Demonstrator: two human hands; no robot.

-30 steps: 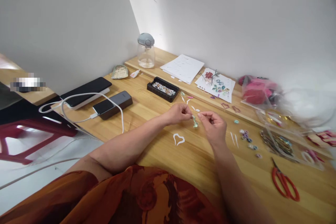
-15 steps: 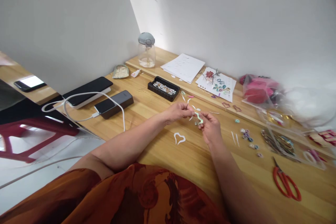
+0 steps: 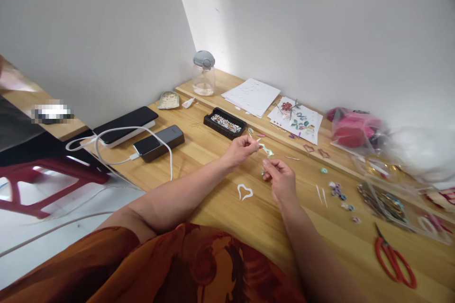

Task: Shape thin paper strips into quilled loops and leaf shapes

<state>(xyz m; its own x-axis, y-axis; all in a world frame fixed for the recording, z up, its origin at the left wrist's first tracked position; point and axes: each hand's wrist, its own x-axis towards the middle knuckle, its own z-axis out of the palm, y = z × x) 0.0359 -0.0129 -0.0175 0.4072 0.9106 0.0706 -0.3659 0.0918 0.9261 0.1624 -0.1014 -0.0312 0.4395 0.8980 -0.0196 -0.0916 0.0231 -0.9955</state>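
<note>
My left hand (image 3: 242, 150) is closed in a pinch on one end of a small pale green, wavy strip (image 3: 267, 150), which sticks out to the right above the tabletop. Just below and to the right, my right hand (image 3: 281, 177) has thumb and fingers pressed together. A tiny greenish bit shows at its fingertips, too small to name; any thread between the hands is too fine to make out. A white heart-shaped outline piece (image 3: 245, 192), open at the bottom, lies on the wooden table (image 3: 227, 218) in front of my hands.
A black tray (image 3: 224, 123) of beads stands behind my hands. Red-handled scissors (image 3: 394, 261), small thread bobbins (image 3: 337, 190) and white sticks (image 3: 322, 196) lie to the right. Left are a power bank (image 3: 159, 142) with a white cable and a phone (image 3: 126, 123). A jar (image 3: 204, 75) stands on the back ledge.
My right hand has come away from the pale green strip and moved slightly down. My left hand keeps hold of the strip. The whole view has shifted a little.
</note>
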